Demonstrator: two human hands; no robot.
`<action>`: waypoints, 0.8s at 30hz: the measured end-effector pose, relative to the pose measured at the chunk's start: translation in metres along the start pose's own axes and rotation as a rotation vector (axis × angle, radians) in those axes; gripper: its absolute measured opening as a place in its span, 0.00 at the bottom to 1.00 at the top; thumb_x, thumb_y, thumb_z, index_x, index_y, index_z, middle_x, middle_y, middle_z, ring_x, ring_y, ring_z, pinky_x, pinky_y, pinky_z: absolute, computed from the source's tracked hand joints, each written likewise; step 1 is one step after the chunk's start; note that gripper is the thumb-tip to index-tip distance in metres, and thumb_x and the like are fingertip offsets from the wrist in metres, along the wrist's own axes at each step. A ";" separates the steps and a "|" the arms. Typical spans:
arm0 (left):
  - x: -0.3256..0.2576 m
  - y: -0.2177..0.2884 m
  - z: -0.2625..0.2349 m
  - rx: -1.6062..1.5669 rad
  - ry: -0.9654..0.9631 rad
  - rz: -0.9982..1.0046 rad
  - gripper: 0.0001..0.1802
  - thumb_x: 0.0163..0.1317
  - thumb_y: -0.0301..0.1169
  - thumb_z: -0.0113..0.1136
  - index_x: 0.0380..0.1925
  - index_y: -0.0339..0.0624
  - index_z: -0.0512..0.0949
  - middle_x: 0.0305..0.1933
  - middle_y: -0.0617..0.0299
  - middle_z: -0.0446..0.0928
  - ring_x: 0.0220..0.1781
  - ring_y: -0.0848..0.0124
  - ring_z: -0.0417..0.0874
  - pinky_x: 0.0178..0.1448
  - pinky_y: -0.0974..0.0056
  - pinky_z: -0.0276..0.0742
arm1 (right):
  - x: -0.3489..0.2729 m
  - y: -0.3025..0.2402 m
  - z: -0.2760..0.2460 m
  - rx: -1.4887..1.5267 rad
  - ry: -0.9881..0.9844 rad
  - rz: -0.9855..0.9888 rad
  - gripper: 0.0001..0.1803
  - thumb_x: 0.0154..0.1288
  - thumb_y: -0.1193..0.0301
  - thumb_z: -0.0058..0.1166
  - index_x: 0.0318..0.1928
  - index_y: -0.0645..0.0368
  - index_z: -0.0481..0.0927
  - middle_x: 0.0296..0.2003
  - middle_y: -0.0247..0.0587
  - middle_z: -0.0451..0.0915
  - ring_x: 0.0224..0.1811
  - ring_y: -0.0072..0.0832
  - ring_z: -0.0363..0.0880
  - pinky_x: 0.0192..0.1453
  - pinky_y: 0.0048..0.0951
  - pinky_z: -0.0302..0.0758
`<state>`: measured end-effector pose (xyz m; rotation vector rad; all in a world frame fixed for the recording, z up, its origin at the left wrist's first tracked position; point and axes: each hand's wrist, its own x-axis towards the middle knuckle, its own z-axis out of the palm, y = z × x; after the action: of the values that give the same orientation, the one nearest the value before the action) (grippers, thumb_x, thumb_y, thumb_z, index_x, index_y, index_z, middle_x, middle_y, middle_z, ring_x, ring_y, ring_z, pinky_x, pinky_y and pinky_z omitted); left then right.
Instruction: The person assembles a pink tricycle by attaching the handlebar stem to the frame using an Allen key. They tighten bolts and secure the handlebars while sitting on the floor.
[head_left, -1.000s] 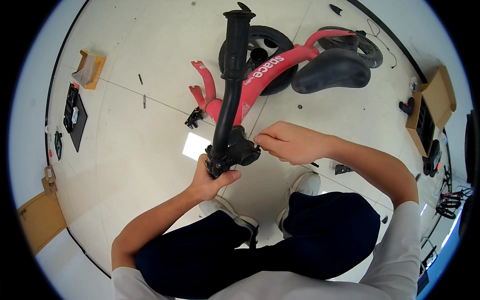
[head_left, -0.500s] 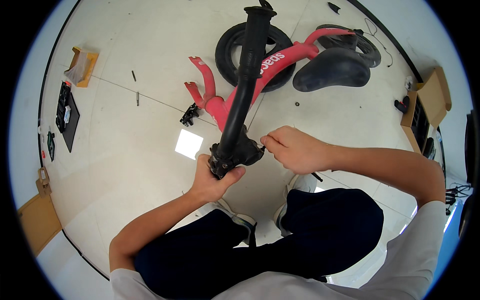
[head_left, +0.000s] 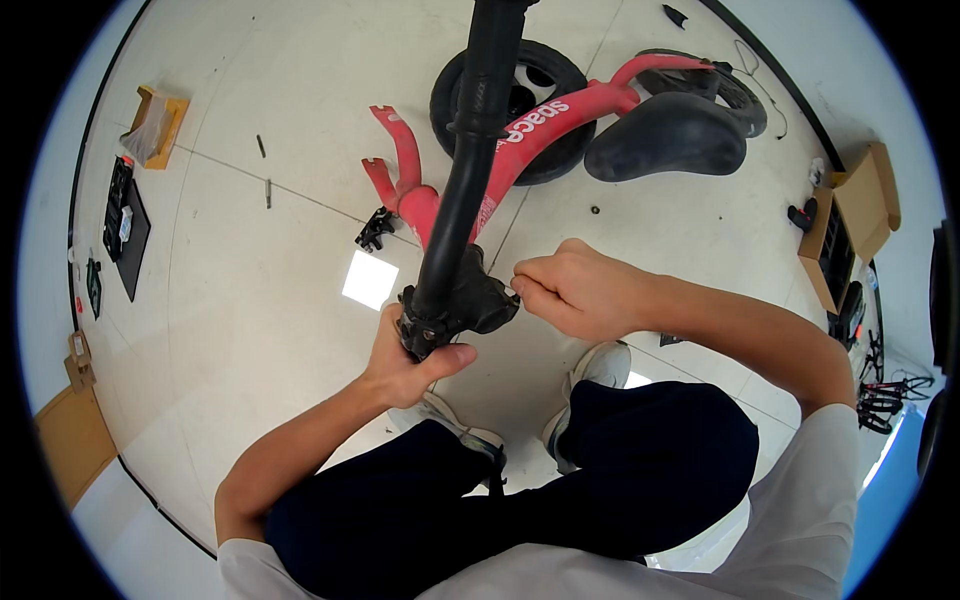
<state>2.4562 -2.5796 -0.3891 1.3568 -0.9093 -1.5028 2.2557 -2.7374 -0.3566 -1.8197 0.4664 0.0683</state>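
Observation:
A black handlebar (head_left: 467, 190) rises in front of me, with its bulky black stem clamp (head_left: 470, 300) at the lower end. My left hand (head_left: 408, 368) is closed around the clamp end, thumb lying along its near side. Just right of the clamp, my right hand (head_left: 590, 290) is closed in a pinch, its fingertips at the clamp's right end. Whatever they hold is too small and hidden to name. Behind the handlebar lies a red bike frame (head_left: 540, 130) with a fork (head_left: 400, 160) on its left and a black saddle (head_left: 665, 140) on its right.
A wheel (head_left: 455, 110) lies under the frame, and another wheel (head_left: 745, 105) by the saddle. A black bike part (head_left: 376, 230) sits near the fork. An open cardboard box (head_left: 840, 235) stands right. Far left are a small yellow-brown box (head_left: 165, 130) and a dark flat board (head_left: 133, 245).
The handlebar and both hands have shifted slightly left and the bar leans a little differently. My right fingertips remain beside the clamp's right end.

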 end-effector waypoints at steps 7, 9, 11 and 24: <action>0.000 0.007 -0.017 0.035 -0.078 -0.135 0.13 0.50 0.29 0.69 0.34 0.36 0.78 0.23 0.70 0.71 0.25 0.81 0.67 0.30 0.70 0.65 | 0.023 0.037 0.001 -0.114 0.121 -0.440 0.10 0.64 0.74 0.49 0.25 0.62 0.73 0.13 0.46 0.69 0.14 0.47 0.70 0.23 0.42 0.67; 0.003 0.013 -0.017 -0.039 -0.053 -0.112 0.13 0.49 0.28 0.69 0.33 0.37 0.78 0.23 0.70 0.71 0.24 0.80 0.68 0.29 0.70 0.65 | 0.031 0.044 0.002 -0.125 0.185 -0.538 0.09 0.63 0.73 0.49 0.25 0.61 0.74 0.13 0.44 0.69 0.14 0.46 0.70 0.22 0.42 0.67; 0.003 0.019 -0.015 -0.126 -0.030 -0.128 0.12 0.49 0.27 0.68 0.32 0.37 0.78 0.22 0.69 0.71 0.23 0.80 0.69 0.28 0.70 0.65 | 0.041 0.044 0.005 -0.089 0.278 -0.639 0.08 0.60 0.75 0.49 0.24 0.60 0.72 0.13 0.42 0.65 0.13 0.43 0.67 0.20 0.39 0.63; -0.004 0.023 -0.023 -0.220 -0.086 -0.118 0.24 0.61 0.45 0.68 0.43 0.35 0.77 0.17 0.66 0.68 0.18 0.76 0.69 0.24 0.67 0.65 | 0.009 0.014 -0.048 0.646 0.226 0.129 0.15 0.73 0.67 0.44 0.27 0.60 0.69 0.15 0.35 0.66 0.15 0.22 0.63 0.21 0.27 0.63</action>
<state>2.4823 -2.5825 -0.3695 1.2099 -0.7026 -1.7089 2.2497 -2.7880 -0.3569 -1.1646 0.6751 -0.1839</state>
